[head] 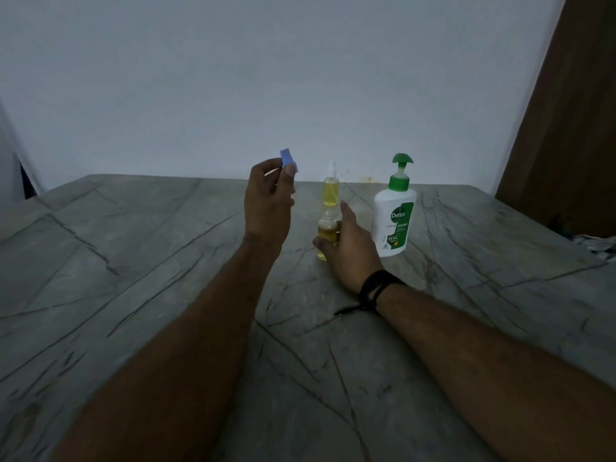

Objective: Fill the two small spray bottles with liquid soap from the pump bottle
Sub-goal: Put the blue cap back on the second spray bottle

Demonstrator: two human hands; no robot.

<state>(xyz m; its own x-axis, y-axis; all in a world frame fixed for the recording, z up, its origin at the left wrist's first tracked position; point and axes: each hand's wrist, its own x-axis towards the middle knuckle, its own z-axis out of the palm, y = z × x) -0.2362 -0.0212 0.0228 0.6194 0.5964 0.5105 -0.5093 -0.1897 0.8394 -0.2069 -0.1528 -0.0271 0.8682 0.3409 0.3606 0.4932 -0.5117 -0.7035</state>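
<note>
A white pump bottle (393,221) with a green pump head and green label stands upright at the middle right of the table. Left of it, a small clear spray bottle (325,230) with yellow liquid stands with its neck uncovered; my right hand (350,248) is wrapped around it from the right. Behind it stands a second small bottle (331,191) of yellow liquid with a clear cap on. My left hand (268,205) is raised above the table and pinches a blue spray cap (288,159) between thumb and fingers.
The grey marble-patterned table (166,278) runs to a pale wall at the back. A brown wooden panel (566,111) stands at the right. Crumpled material (596,243) lies at the table's right edge. A black cord band circles my right wrist.
</note>
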